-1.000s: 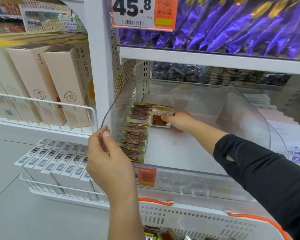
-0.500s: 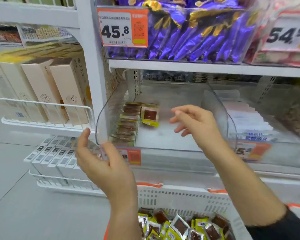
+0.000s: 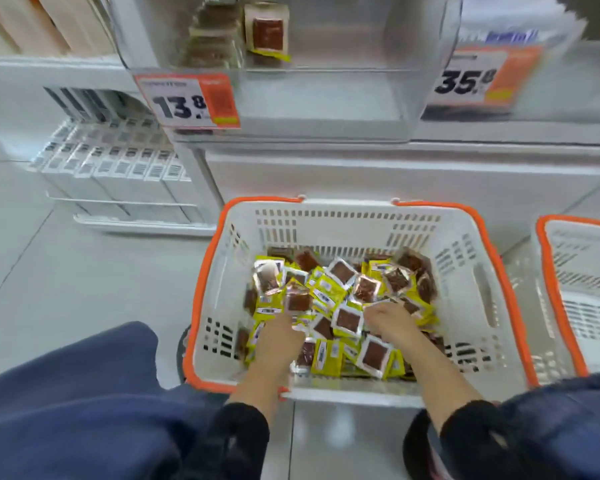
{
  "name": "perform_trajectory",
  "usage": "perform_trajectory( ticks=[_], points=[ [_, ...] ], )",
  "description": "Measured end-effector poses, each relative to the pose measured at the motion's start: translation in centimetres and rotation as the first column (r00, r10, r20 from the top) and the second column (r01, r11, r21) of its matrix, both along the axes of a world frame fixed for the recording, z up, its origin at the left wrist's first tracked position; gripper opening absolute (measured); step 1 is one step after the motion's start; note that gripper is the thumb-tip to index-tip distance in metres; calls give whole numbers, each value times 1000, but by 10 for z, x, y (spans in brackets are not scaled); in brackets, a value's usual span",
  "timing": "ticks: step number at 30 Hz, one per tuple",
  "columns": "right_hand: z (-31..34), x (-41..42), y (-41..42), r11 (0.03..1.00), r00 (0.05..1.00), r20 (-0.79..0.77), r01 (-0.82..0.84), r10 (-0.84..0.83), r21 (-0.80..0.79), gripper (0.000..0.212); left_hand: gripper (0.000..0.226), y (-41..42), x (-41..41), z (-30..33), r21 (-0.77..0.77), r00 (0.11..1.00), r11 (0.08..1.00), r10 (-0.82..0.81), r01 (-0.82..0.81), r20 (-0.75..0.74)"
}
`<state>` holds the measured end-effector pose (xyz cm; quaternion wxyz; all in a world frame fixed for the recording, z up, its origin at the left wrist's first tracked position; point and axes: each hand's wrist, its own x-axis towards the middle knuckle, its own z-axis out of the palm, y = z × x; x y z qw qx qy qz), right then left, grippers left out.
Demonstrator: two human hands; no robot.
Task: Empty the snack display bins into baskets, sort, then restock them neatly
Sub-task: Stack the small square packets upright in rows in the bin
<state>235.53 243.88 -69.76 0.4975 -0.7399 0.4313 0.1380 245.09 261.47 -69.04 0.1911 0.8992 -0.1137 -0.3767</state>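
On the floor in front of the shelving sits a white plastic basket (image 3: pixel 465 271) with an orange rim, slotted walls and a loose heap of small snack packets (image 3: pixel 340 299) in its bottom. The packets are square, silvery-edged pouches with yellow labels and a clear window showing something reddish-brown; they lie at all angles, some face up, some on edge. Above, the clear display bin (image 3: pixel 291 84) holds one neat row of the same packets (image 3: pixel 215 43) along its left side, with a single packet (image 3: pixel 266 32) standing just beside the row. A price tag (image 3: pixel 187 100) reading 13.8 is fixed to the bin's front.

The print on the labels is too blurred to read. A second basket (image 3: pixel 582 292) is cut off at the right edge, and the bin's top runs out of view.

Both hands reach down into the heap, forearms bare, dark sleeves pushed back. The left hand (image 3: pixel 281 336) lies palm down with its fingers buried among packets; the right hand (image 3: pixel 390 322) does likewise, fingers tucked under the pouches. With the fingertips hidden, I cannot tell whether either grip has closed on a packet.
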Motion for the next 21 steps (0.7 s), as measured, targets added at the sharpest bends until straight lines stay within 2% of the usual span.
perform_trajectory(
  ticks=[3, 6, 7, 9, 11, 12, 14, 17, 21],
  points=[
    [-25, -10, 0, 970, 948, -245, -229, 203, -84, 20, 46, 0, 9, -17, 127, 995, 989, -70, 79, -74],
    [-51, -15, -2, 907, 819, -468, -413, 333, -78, 53, 46, -10, 19, -31, 282, 966, 924, -238, 258, -101],
    [-57, -15, -6, 883, 785, -504, -462, 359, -90, 56, 49, -13, 22, -36, 327, 954, 896, -284, 299, -94],
    [-64, -14, -12, 826, 742, -553, -541, 378, -161, 63, 58, -20, 25, -48, 394, 922, 845, -385, 363, -23],
    [-66, -9, -15, 755, 731, -586, -590, 350, -286, 76, 66, -27, 27, -58, 398, 880, 831, -463, 389, 108],
    [-68, -5, -17, 752, 757, -577, -565, 307, -340, 82, 71, -31, 28, -63, 368, 874, 855, -451, 365, 181],
    [-76, 3, -20, 835, 845, -499, -409, 194, -367, 90, 80, -38, 33, -73, 278, 911, 929, -317, 243, 264],
    [-91, 15, -32, 914, 902, -423, -240, 85, -328, 96, 95, -46, 45, -87, 162, 966, 987, -45, 3, 256],
    [-103, 23, -37, 900, 912, -409, -188, 12, -394, 97, 108, -54, 56, -100, 123, 970, 988, 58, -89, 238]
  ],
)
